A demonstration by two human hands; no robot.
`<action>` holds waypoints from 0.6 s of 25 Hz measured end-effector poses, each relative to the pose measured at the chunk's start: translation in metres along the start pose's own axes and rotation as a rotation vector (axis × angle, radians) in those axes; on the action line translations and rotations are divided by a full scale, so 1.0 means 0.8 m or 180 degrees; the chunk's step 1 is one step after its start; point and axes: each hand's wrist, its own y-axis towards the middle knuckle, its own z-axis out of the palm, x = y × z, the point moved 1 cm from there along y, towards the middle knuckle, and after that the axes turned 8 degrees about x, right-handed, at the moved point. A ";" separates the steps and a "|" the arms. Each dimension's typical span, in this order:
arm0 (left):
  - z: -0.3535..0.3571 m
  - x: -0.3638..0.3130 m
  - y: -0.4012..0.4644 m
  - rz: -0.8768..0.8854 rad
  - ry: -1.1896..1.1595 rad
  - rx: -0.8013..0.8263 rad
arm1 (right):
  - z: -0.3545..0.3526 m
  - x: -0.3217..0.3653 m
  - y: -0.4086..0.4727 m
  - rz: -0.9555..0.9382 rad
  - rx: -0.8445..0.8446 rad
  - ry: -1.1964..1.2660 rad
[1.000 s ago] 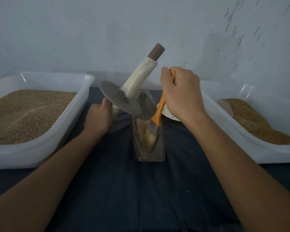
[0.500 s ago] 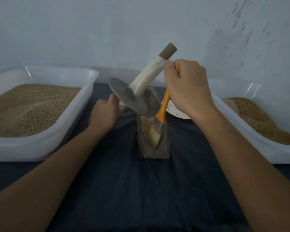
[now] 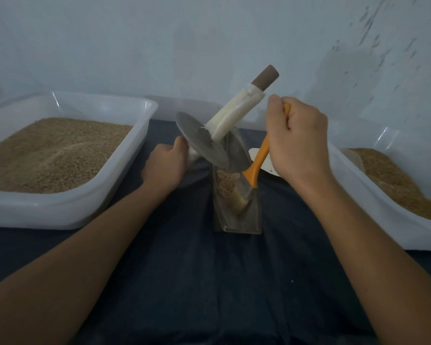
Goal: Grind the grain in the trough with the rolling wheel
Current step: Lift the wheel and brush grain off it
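No legible writing shows on any item. One narrow metal trough (image 3: 237,220) stands on the dark worktop (image 3: 209,282); coarse tan grain (image 3: 224,183) lies inside it. One wheel (image 3: 202,140), a grey disc on a cream-wrapped axle, is tilted above the trough's far end; the left hand (image 3: 164,168) grips its lower handle. The right hand (image 3: 296,138) grips one orange brush (image 3: 253,170), bristles in the trough. Two white tubs (image 3: 67,207) of grain flank the trough.

L hand (image 3: 163,165) fisted low, thumb up, forearm stretched fwd. R hand (image 3: 296,140) fisted higher, fingers (image 3: 306,113) curled tight, wrist bent down.
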 end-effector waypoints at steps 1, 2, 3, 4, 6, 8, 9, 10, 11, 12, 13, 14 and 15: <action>0.000 -0.001 -0.001 0.0007 -0.0045 0.0004 | 0.002 0.001 -0.004 -0.0015 0.0047 0.0005; 0.000 -0.001 -0.001 0.0023 -0.0086 0.0008 | 0.006 0.001 -0.005 -0.0021 0.0046 -0.0016; -0.001 0.000 -0.001 0.0039 -0.0119 0.0009 | 0.009 0.002 -0.007 -0.0040 0.0008 -0.0047; -0.001 0.000 -0.001 0.0035 -0.0142 0.0015 | 0.011 0.003 -0.008 -0.0084 -0.0056 -0.0064; -0.001 0.001 -0.001 0.0003 -0.0180 0.0025 | 0.010 0.003 -0.012 -0.0239 -0.0241 -0.0023; -0.002 0.002 0.001 -0.0001 -0.0219 -0.0018 | 0.003 0.003 -0.012 -0.0387 -0.0396 0.0022; -0.002 0.002 0.002 -0.0003 -0.0250 -0.0032 | 0.000 0.003 -0.011 -0.0432 -0.0419 0.0059; -0.002 0.002 0.003 -0.0008 -0.0286 -0.0024 | -0.003 0.003 -0.010 -0.0450 -0.0391 0.0096; -0.001 0.003 0.004 -0.0023 -0.0317 -0.0003 | -0.003 0.005 -0.009 -0.0435 -0.0313 0.0115; -0.001 0.003 0.005 -0.0047 -0.0325 0.0017 | -0.002 0.007 -0.009 -0.0402 -0.0210 0.0110; -0.002 0.003 0.005 -0.0071 -0.0331 0.0026 | 0.001 0.008 -0.010 -0.0375 -0.0129 0.0078; -0.002 0.003 0.005 -0.0081 -0.0355 0.0026 | 0.005 0.008 -0.012 -0.0377 -0.0105 0.0032; -0.002 0.003 0.004 -0.0076 -0.0396 0.0023 | 0.009 0.007 -0.015 -0.0416 -0.0130 -0.0008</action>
